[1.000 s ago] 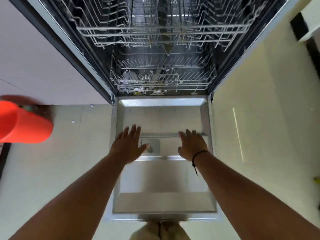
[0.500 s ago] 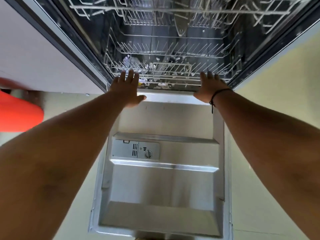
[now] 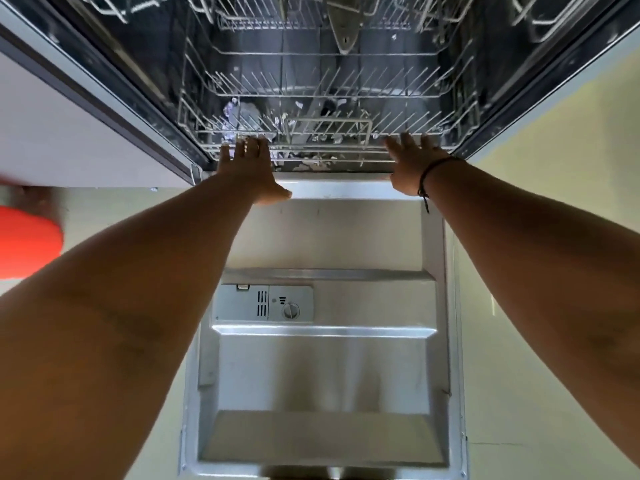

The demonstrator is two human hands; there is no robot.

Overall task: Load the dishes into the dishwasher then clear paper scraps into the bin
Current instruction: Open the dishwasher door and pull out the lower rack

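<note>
Hands out front, both reaching for the lower rack (image 3: 329, 133). Left hand (image 3: 251, 171) sits at the rack's front rail on the left side, fingers straight and close together, thumb stuck out to the right; its fingertips meet the wire, but whether they hook over it I cannot tell. Right hand (image 3: 412, 164) comes in on the right side with fingers spread, tips at or just short of the rail, and it grips nothing that I can see. A dark band (image 3: 434, 168) circles that wrist.

Door (image 3: 322, 368) lies flat and open below the arms, its detergent cup (image 3: 265, 303) shut. Rack is tucked inside the tub, with the upper rack (image 3: 311, 15) above it. No dishes in view anywhere, so loading has not begun. Paper scraps (image 3: 311, 159) lie along the tub floor under the rack's front edge, more among the tines. Something orange (image 3: 27, 244) shows blurred at far left; a bin, perhaps, though I cannot say.

Risks, as I judge them: an uneven pull, one hand hooked and one not, could skew the rack on its runners and jam it. Scraps under the wheels could snag or get dragged onto the door. Fingers through the wire could get pinched at the rail.
</note>
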